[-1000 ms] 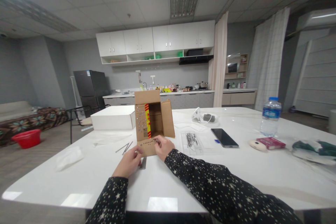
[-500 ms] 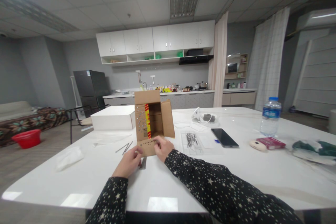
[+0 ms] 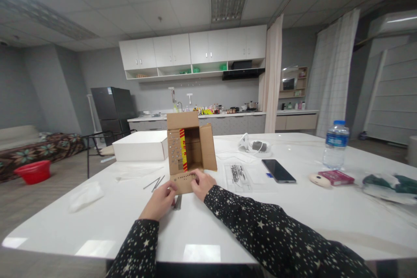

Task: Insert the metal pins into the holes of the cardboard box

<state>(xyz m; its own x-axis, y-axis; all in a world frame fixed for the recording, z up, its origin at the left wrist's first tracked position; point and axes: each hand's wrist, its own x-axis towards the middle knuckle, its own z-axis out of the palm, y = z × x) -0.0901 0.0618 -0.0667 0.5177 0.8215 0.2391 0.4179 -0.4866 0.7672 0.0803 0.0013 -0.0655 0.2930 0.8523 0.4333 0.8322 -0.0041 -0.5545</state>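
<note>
Glossy white worktop (image 3: 198,230) filled the lower frame. My left grip (image 3: 159,201) and right grip (image 3: 203,184) sat at either edge of the carton (image 3: 176,147) and its dotted flap (image 3: 185,187), centre frame; whether either clamped it, I couldn't tell. Hardly anything had shifted; work seemed steady. I couldn't read the yellow tape (image 3: 183,150) or, at right, the bottle (image 3: 335,158) and its blue label (image 3: 337,140).

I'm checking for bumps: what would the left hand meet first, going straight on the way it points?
Likely the cardboard flap, just ahead of the left hand; whether they touch is unclear.
</note>
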